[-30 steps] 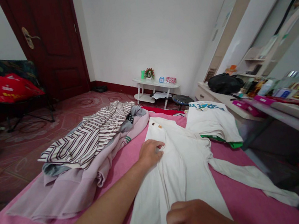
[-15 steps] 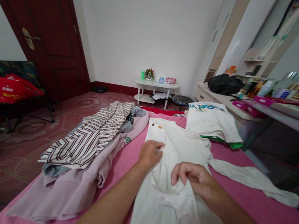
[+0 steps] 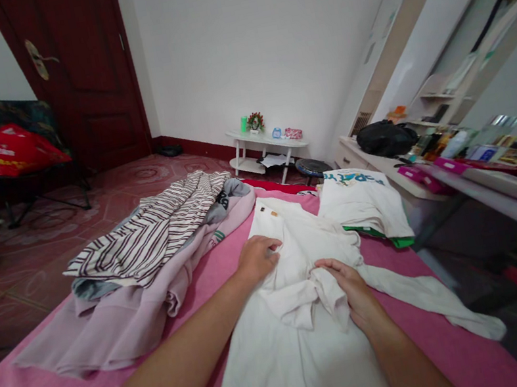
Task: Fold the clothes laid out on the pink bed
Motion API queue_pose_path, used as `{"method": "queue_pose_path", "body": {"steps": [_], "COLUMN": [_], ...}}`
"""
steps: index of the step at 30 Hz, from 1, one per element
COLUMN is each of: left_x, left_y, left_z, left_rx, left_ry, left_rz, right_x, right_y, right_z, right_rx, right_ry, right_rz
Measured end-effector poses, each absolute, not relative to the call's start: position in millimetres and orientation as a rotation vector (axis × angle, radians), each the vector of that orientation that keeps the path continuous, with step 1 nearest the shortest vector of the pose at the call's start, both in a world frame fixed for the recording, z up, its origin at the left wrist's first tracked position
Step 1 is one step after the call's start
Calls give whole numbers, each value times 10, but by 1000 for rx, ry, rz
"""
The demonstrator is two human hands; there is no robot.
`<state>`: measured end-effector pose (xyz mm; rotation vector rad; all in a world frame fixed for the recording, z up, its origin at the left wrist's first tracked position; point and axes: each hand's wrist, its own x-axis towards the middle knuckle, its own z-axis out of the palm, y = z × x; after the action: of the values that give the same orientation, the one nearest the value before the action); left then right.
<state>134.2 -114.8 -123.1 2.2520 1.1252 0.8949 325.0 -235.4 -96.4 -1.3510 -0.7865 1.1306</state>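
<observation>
A white long-sleeved shirt (image 3: 288,362) lies spread out before me, with two small tags near its collar. My left hand (image 3: 259,259) is at the shirt's left side, fingers curled on the fabric by the shoulder. One sleeve is folded inward over the body, and my right hand (image 3: 352,287) grips its bunched end, thumb and fingers closed round the cloth. The other sleeve (image 3: 431,296) stretches out to the right. Part of the right hand's fingers is hidden by the fabric.
A pink bed cover (image 3: 205,289) lies under the clothes. On the left is a pile with a striped shirt (image 3: 150,232) on top; at right, folded white shirts (image 3: 365,201). Beyond stand a small white table (image 3: 274,144), a round stool (image 3: 312,167) and a cluttered dresser (image 3: 373,163).
My right hand has moved forward and slightly right, carrying the sleeve, which now lies folded across the shirt's middle. My left hand stays at the shoulder. The view has shifted slightly.
</observation>
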Motion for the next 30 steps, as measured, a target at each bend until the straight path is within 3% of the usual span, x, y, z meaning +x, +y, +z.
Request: {"method": "queue_pose_path", "body": {"steps": [7, 13, 15, 18, 25, 30], "left_x": [1333, 1326, 1332, 1334, 1089, 771], "left_y": [-1132, -1148, -1145, -1143, -1259, -1619], "left_z": [-1243, -1249, -1261, -1277, -1190, -886], "left_rx": [2242, 2206, 2190, 2166, 2127, 2212], "left_ry": [1097, 1087, 1074, 1039, 804, 569], "left_rz": [912, 952, 959, 949, 819, 674], "right_x": [3199, 3162, 3153, 3174, 3386, 3319], "right_y": [-2424, -2764, -2886, -2977, -3140, -3512], "right_z": [-887, -667, -647, -693, -410, 162], "right_rx": [-1330, -1327, -1379, -1538, -1620, -1537], "right_ry": [-789, -1352, -1582, -1772, -1522, -1087], "right_rz": [1149, 1225, 1125, 704, 310, 624]}}
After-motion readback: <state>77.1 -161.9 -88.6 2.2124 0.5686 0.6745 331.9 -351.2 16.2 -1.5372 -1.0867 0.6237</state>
